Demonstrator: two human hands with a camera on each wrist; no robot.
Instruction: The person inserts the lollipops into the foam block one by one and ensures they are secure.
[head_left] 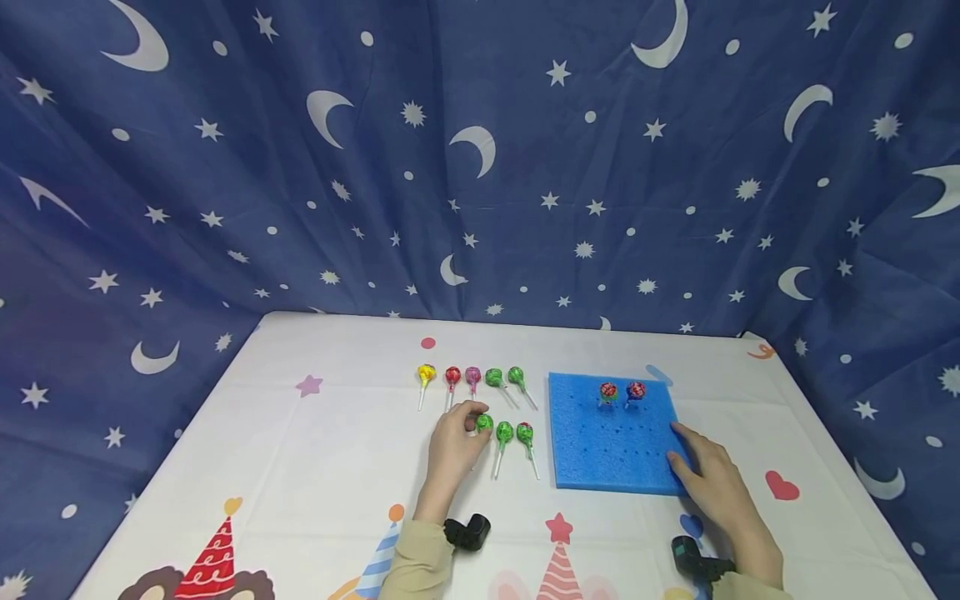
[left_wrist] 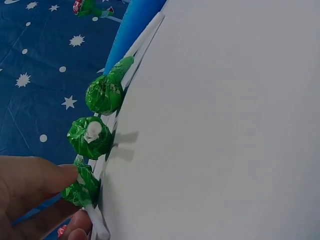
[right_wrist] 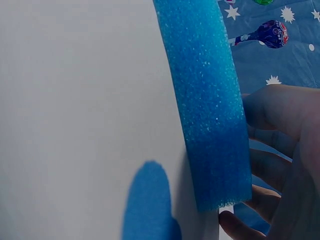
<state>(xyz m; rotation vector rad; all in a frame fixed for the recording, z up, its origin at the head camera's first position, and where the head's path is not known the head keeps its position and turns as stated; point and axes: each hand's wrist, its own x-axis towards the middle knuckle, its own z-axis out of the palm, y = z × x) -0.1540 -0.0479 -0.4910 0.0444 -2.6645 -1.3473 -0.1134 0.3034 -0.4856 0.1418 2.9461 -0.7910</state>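
My left hand (head_left: 455, 446) pinches the wrapped head of a green lollipop (left_wrist: 82, 187) between thumb and fingers; it is the leftmost of the front row. Beside it lie two more green lollipops (head_left: 504, 432), their sticks toward me. On the right is a blue foam block (head_left: 615, 475) with rows of small holes. Two lollipops (head_left: 636, 390) with red-patterned wrappers stand upright in its far part. Against the block's right edge rests my right hand (head_left: 712, 479), its fingers loosely spread along the foam, as the right wrist view also shows.
Behind the front row lies another row: a yellow lollipop (head_left: 426, 372), a red one (head_left: 453, 376), a pink one (head_left: 472, 375) and two green ones (head_left: 516, 376). A white printed cloth (head_left: 322, 450) covers the table. A blue star-and-moon curtain (head_left: 525, 233) hangs behind it.
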